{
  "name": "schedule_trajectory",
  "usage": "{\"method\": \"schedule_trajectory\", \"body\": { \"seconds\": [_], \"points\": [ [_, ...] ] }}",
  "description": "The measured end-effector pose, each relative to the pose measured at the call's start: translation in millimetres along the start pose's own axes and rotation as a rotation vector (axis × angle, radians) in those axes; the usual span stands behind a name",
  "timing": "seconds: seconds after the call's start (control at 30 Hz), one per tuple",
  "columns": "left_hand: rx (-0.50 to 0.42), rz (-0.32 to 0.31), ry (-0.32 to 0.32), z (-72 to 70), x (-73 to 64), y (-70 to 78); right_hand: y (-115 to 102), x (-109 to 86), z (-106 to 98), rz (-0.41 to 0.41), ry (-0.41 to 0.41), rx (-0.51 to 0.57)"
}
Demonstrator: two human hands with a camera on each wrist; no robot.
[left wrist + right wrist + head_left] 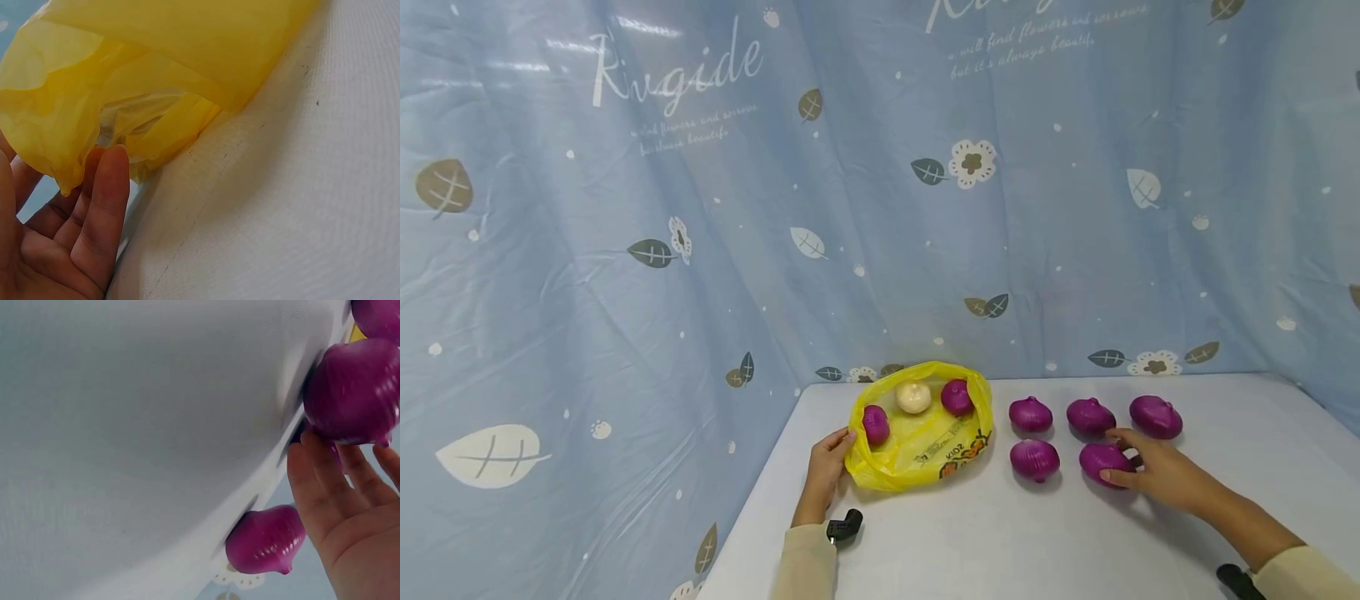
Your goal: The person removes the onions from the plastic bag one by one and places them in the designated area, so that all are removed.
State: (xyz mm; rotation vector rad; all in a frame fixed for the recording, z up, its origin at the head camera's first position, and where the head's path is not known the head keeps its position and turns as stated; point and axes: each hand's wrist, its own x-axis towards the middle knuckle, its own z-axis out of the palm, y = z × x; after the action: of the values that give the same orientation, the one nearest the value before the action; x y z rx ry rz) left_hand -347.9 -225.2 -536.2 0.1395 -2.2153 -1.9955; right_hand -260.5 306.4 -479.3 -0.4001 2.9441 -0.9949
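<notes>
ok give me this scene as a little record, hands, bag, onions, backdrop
left hand: holds the left rim of the yellow bag
right hand: at the near row's right onion; firmness of grip unclear
bag: mouth open, on the white table
in bag: pale bulb, two purple onions
outside bag: five purple onions, far row three, near row two
backdrop: blue curtain, leaf and flower print

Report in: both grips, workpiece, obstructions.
Left grip holds yellow plastic bag by rim. Right grip at round purple onion, hold unconfirmed. Another purple onion between it and bag.
</notes>
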Motion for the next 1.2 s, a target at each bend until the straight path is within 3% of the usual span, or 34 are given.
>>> {"method": "schedule_trajectory", "body": {
  "seconds": [0.23,0.7,1.2],
  "points": [
    [0.007,0.012,-0.005,0.4,1.9,-1.6,6.6,0.0,2.0,0.016,-0.094,0.003],
    [0.019,0.012,-0.011,0.6,2.4,-0.4,3.0,0.6,-1.3,-0.004,-0.114,-0.033],
    [0.016,-0.005,-0.007,-0.1,5.0,-3.5,5.3,1.8,-1.8,0.052,-0.109,-0.053]
  ]
}}
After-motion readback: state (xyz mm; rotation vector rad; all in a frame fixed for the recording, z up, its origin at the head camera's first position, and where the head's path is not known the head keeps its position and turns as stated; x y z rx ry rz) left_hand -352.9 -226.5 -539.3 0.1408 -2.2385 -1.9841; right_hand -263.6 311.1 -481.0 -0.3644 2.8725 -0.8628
